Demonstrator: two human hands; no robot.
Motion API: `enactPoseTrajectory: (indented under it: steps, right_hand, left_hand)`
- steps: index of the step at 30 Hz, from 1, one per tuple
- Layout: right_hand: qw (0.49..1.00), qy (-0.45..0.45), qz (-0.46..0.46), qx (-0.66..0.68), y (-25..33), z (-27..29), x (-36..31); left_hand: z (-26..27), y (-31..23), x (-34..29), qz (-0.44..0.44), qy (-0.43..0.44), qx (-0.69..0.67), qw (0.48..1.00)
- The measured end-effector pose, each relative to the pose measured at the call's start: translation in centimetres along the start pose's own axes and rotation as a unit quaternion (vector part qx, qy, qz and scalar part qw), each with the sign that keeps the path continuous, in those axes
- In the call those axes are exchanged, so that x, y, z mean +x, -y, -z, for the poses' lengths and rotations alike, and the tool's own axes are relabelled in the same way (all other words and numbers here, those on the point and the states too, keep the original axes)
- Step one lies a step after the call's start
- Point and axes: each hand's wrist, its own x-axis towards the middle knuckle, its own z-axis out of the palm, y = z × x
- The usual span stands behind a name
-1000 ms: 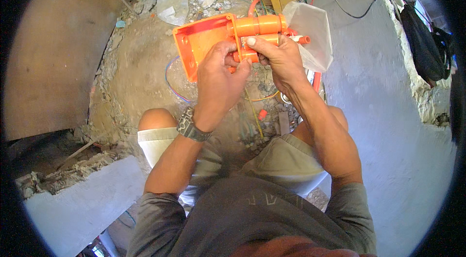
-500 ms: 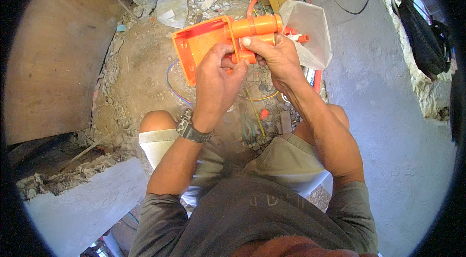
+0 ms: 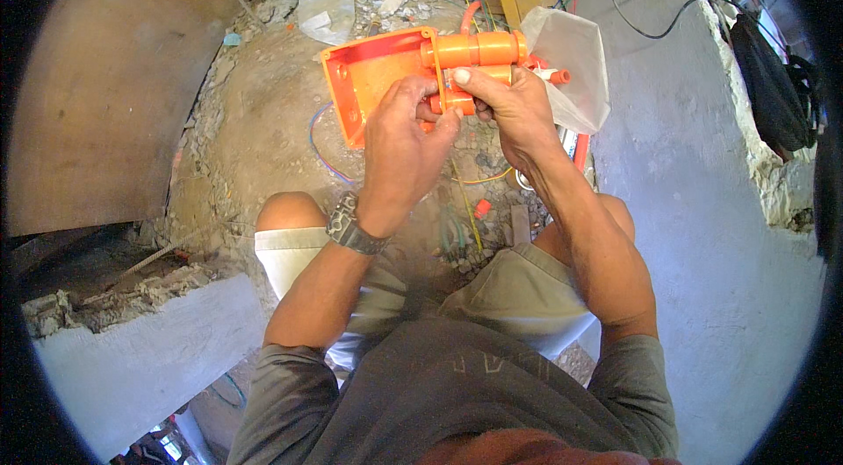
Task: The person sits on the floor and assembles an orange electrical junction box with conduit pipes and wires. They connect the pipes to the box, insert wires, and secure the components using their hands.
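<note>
so the orange box point(image 3: 373, 72) is up off the ground, just shy of 12 o'clock from the middle of the view, open side facing up, with orange tube pieces sticking out of its 3 o'clock wall. looks like thin molded plastic to me, so i'd guess light and pretty stiff, not really fragile, though the walls probably flex a bit if you squeeze mid-panel. the left hand point(image 3: 402, 140) comes in from 6 o'clock and is closed on that 3 o'clock wall, fingers on the inner side, thumb against the short fitting point(image 3: 457, 104) outside; can't tell exactly where the hidden fingertips land. the right hand point(image 3: 524, 109) comes in from about 5 o'clock and is wrapped on the middle tube point(image 3: 499, 74), thumb lying on top pointing toward 10, other fingers mostly tucked underneath. the upper fitting point(image 3: 479, 50) sits at 12 o'clock from that thumb, no fingers on it. shiny round surfaces like those are likely kinda slick with dusty or sweaty hands, so i'd grab the tubes close to the wall and brace the box by its corner or edge, where it should be stiffest. clear plastic bag point(image 3: 584, 83) hangs out around 2 o'clock, just past the right hand.
</note>
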Motion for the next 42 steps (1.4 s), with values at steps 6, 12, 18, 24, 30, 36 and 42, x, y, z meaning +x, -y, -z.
enactPoseTrajectory:
  steps: [6,12,18,24,30,36,42]
  right_hand:
    - [1.000,0.010,-0.012,0.000,0.1,0.0,0.0]
    - [1.000,0.023,-0.012,-0.009,-0.7,0.7,0.6]
    - [1.000,0.013,-0.013,0.013,-1.1,0.6,0.8]
    - [0.999,0.026,-0.024,0.019,-1.2,0.8,0.9]
    - [1.000,0.008,-0.029,0.002,-1.4,0.7,1.1]
    - [0.999,0.014,-0.040,0.001,-1.6,0.8,1.4]
    - [0.999,0.017,-0.034,-0.003,-2.5,0.7,2.1]
  left_hand:
    - [0.2,0.2,0.1,-0.045,-0.016,0.050,0.998]
    - [0.3,0.2,0.2,-0.068,-0.031,0.049,0.996]
    - [0.3,0.6,0.4,-0.088,-0.037,0.070,0.993]
    - [0.4,0.4,0.4,-0.080,-0.034,0.073,0.994]
    - [0.5,0.6,0.6,-0.079,-0.029,0.083,0.993]
    - [0.1,1.1,0.7,-0.058,-0.028,0.083,0.994]
    - [0.1,1.8,1.0,-0.050,-0.029,0.063,0.996]
